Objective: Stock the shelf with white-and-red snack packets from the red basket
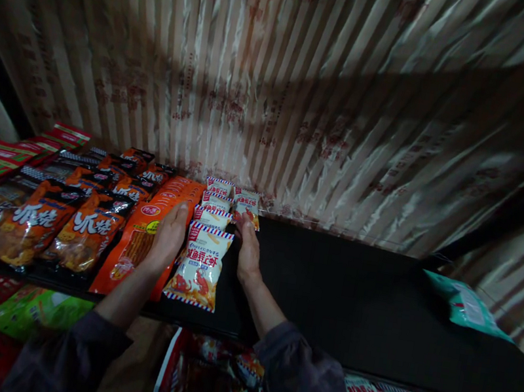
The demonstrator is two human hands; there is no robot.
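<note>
Snack bags [201, 266] lie on the shelf [336, 294] just right of stick packets [138, 242], with the wall [259, 89] behind.

Striped, crinkled wall covering [280, 80], black shelf [350, 296], dim light

**Small white plastic snack bags [197, 272] in a front-to-back row**

Four bags with blue-and-red striped ends and red lettering overlap on the black shelf [327, 286], printed faces showing, tops toward the back. The nearest shows almost whole; those behind show mainly their upper parts. A fifth matching white bag [247, 201] sits just right of the row's rear end, its lower part partly hidden.
</note>
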